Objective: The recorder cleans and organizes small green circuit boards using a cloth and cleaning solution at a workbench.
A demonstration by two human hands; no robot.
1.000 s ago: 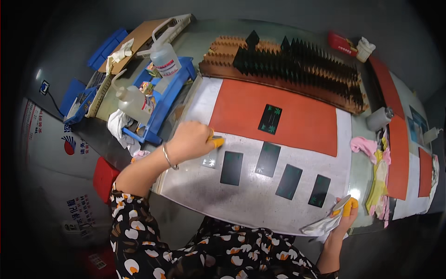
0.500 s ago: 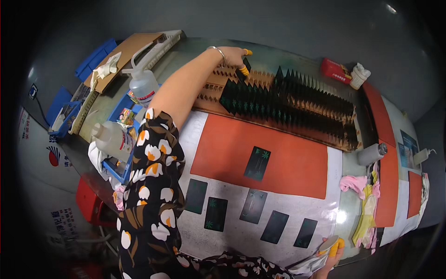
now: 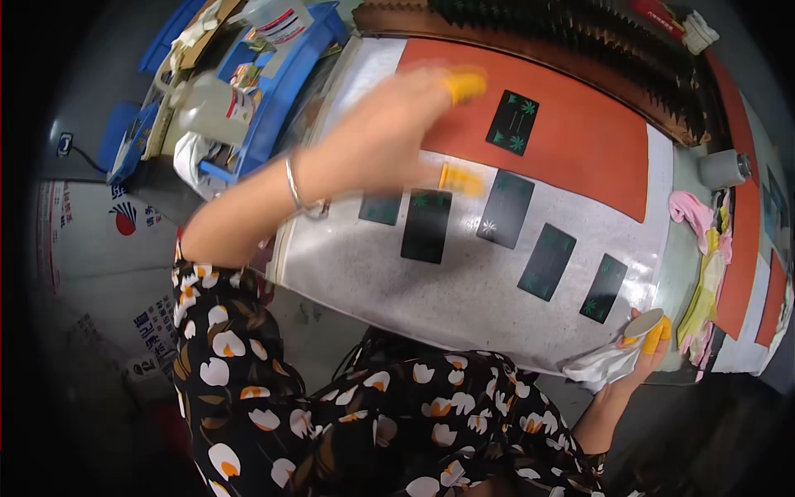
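**A:** Where are your hands?

**B:** Your left hand [image 3: 389,132] is raised over the grey work mat [image 3: 464,286], blurred, with yellow finger cots [image 3: 464,83] on the fingertips. Whether it is clenched or loose, you cannot tell from the blur, and nothing clear shows in its grip. A silver bangle [image 3: 295,184] circles that wrist.

**A:** And the other?

**B:** Your right hand [image 3: 642,348] sits at the mat's near right edge, fingers closed around a crumpled white cloth [image 3: 600,366] and a small round pale object [image 3: 644,321], also with yellow cots.

**A:** Where are the dark pieces?

**B:** A row of black rectangular panels lies on the grey mat, stepping down toward your right. One panel [image 3: 426,225] lies just below your left hand; the last panel [image 3: 603,287] lies near your right hand, just above it. Another panel with green leaf marks [image 3: 512,123] rests alone on the orange mat [image 3: 580,157], just right of your left fingertips.

**A:** Anything around them?

**B:** A blue bin [image 3: 273,91] of bottles stands to your left, a dark slotted rack [image 3: 580,41] along the far edge.
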